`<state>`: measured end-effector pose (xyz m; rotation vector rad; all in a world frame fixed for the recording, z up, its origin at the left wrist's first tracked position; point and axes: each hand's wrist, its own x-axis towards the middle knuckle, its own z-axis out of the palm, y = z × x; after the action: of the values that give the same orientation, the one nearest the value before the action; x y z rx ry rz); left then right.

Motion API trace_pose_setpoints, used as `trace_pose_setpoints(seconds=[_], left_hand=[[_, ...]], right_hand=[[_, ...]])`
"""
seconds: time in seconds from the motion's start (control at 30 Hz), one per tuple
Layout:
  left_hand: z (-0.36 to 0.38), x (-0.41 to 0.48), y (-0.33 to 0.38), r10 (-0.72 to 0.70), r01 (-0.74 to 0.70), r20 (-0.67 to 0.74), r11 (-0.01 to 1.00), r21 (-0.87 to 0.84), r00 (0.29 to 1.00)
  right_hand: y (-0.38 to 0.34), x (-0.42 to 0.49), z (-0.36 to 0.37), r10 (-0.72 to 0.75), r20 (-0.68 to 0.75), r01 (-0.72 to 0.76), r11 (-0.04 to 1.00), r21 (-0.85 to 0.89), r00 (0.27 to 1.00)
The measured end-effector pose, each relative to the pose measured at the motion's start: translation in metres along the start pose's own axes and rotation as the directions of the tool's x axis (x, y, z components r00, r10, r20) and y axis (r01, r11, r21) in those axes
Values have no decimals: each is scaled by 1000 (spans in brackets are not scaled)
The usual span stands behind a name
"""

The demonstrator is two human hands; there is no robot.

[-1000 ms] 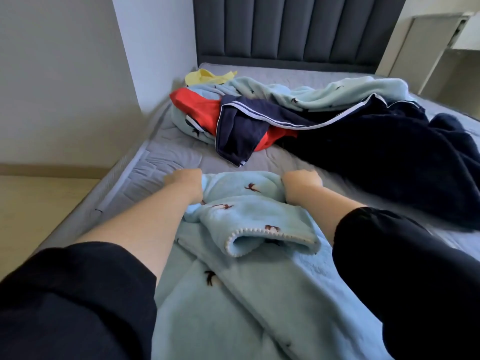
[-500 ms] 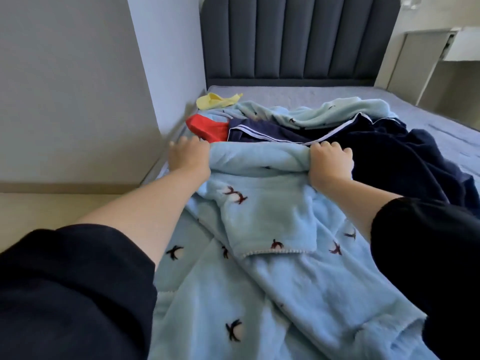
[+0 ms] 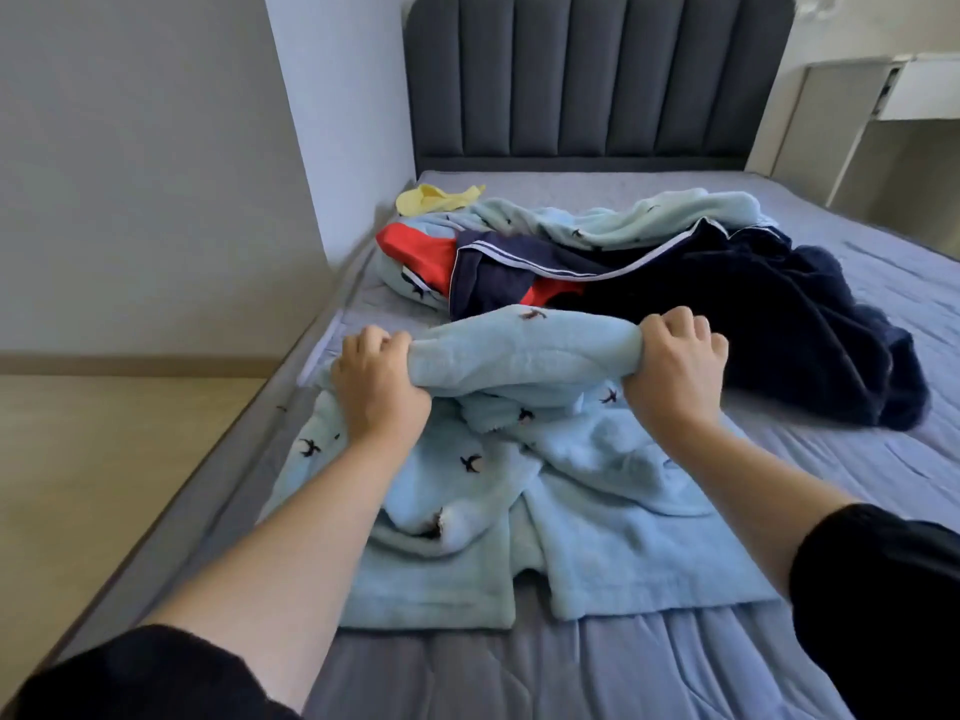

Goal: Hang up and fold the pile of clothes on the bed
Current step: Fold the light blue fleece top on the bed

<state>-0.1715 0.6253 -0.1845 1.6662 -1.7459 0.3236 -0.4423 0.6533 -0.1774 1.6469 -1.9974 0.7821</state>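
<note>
On one bed (image 3: 649, 678), left hand (image 3: 382, 389) and right hand (image 3: 675, 366) clamped on one blue fleece (image 3: 519, 350), one pile (image 3: 753, 304) behind.

Clothes pile (image 3: 727, 304) blocks far side — bare mattress (image 3: 571, 667) passable near edge, wall (image 3: 130, 174) close left.

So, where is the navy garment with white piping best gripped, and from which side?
Probably its piped edge, pinched from above, from the near side. On the navy garment that edge lies exposed over the red cloth as a raised fold; farther back the far fleece overlaps it. The left hand and right hand grip the near fleece.
</note>
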Motion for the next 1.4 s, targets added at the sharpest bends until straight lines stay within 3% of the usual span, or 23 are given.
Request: trace_pose_setpoints(seconds=[0.13,0.2,0.3,0.37,0.4,0.47,0.5,0.53,0.6,0.67,0.73,0.8,0.87,0.9,0.93,0.97,1.0,1.03,1.07,1.13,1.2,1.4], left_hand=[[-5,-30,2,148,-155,116,986,53,982],[-18,-31,1,274,-287,144,955,76,951],[-44,-34,-15,517,-520,-151,854,16,843],[-51,-42,-29,619,-630,-187,776,0,763],[-49,-47,-33,644,-648,-90,761,-32,760],[-39,-56,-32,592,-612,355,788,-67,724],[-34,-58,-27,504,-601,572,799,-24,647],[-29,-58,-22,455,-621,674,784,8,583],[-31,-50,-14,444,-638,727,770,-10,524],[-44,-36,-13,383,-541,795,837,-82,472],[-63,-25,-19,354,-372,876,900,-225,327],[-81,-19,-22,328,-301,933,914,-273,150],[-89,-21,-22,260,-253,966,935,-249,11],[-88,-24,-19,260,-166,966,952,-257,-8],[-84,-28,-13,288,-35,955,957,-286,68],[-78,-34,-4,311,98,919,934,-342,241],[-70,-40,6,305,167,828,890,-423,471],[-60,-45,16,294,94,680,876,-472,672],[-51,-47,25,313,-85,548,912,-400,776],[-32,-54,40,361,-315,531,932,-179,766],[-17,-57,48,268,-286,638,955,-77,722],[7,-44,25,221,-188,613,975,-118,759]], right_hand=[[10,-43,-2,-6,200,-3,999,45,980],[18,-52,-9,-27,230,20,999,32,973],[30,-58,-29,-179,51,175,982,75,982],[39,-57,-39,-356,29,353,933,68,934],[42,-56,-42,-411,152,404,912,74,899],[39,-60,-44,-373,510,403,914,55,776],[35,-63,-43,-341,625,413,910,32,702],[31,-67,-41,-324,688,425,905,24,649],[21,-68,-40,-296,743,416,909,25,601],[19,-59,-48,-255,761,361,932,29,596],[23,-51,-60,-246,763,252,961,113,597],[30,-50,-68,-281,779,195,959,206,560],[33,-53,-74,-310,866,257,941,220,393],[32,-55,-76,-298,914,286,933,218,277],[31,-56,-76,-279,945,308,926,218,169],[30,-56,-77,-271,958,322,919,228,93],[28,-56,-78,-273,960,325,915,240,60],[27,-54,-78,-284,957,319,915,249,68],[26,-52,-78,-295,951,304,919,253,98],[23,-47,-80,-312,929,255,932,258,199],[19,-44,-80,-326,905,204,939,277,274],[8,-50,-71,-340,914,201,933,299,219]])
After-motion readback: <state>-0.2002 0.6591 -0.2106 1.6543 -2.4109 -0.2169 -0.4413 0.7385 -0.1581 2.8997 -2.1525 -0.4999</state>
